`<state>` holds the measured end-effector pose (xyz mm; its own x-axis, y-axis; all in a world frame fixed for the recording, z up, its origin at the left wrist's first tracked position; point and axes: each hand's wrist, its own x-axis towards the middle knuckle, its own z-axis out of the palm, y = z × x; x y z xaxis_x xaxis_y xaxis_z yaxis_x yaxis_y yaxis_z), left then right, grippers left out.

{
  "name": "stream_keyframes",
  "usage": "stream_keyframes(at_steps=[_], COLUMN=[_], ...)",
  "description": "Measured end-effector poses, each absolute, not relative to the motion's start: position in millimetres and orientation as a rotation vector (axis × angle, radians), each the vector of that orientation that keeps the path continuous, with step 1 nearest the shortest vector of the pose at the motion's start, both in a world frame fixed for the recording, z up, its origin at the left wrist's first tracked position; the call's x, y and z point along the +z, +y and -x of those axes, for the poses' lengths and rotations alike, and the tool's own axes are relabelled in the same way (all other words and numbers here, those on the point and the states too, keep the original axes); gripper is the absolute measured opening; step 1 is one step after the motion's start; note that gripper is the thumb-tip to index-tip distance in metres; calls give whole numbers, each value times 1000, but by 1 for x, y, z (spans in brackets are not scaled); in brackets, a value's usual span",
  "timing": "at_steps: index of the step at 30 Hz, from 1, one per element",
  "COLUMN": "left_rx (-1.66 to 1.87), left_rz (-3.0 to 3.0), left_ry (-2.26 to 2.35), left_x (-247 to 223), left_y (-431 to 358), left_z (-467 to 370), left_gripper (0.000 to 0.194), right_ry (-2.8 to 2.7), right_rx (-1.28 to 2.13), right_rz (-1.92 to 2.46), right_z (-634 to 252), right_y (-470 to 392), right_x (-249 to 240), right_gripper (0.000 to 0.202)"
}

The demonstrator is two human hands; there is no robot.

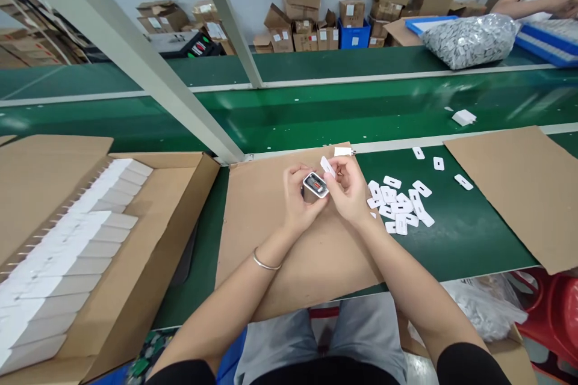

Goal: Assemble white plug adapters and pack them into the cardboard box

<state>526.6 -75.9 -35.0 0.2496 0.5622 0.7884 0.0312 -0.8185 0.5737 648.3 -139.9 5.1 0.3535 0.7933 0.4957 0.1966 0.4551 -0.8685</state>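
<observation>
My left hand (295, 200) is closed around a white charger housing (315, 184), whose uncovered end faces up and shows dark and metal parts inside. Pinched in the fingers of my right hand (348, 186) is a small white end cover (327, 166), tilted beside the housing's opening. Just behind my right hand another white charger (342, 151) with metal prongs lies at the far edge of the cardboard sheet (266, 252). To the right, loose white covers (401, 207) with dark slots are heaped on the green table.
At left a cardboard box (153, 240) holds rows of white chargers (76, 252). A white frame post (135, 60) slants across. Beyond runs a green conveyor (361, 102) carrying a white charger piece (463, 117). A bag of small parts (472, 39) lies behind, near another person's arm (528, 6).
</observation>
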Motion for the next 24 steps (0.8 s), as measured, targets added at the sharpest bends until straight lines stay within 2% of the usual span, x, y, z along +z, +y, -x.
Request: stream_keyframes(at_steps=[4, 18, 24], left_rx=[1567, 1594, 1629], left_rz=[-2044, -1851, -1889], left_ry=[469, 393, 395], left_x=[-40, -33, -36], left_y=[-67, -60, -60], left_z=[-526, -524, -523], left_gripper=[53, 47, 51], right_ry=[-1160, -1320, -1387], right_rx=[520, 464, 420], right_rz=[1077, 1105, 1131], right_z=[-649, -642, -643], right_y=[-140, -146, -144], right_x=[4, 6, 6], right_gripper=[29, 25, 23])
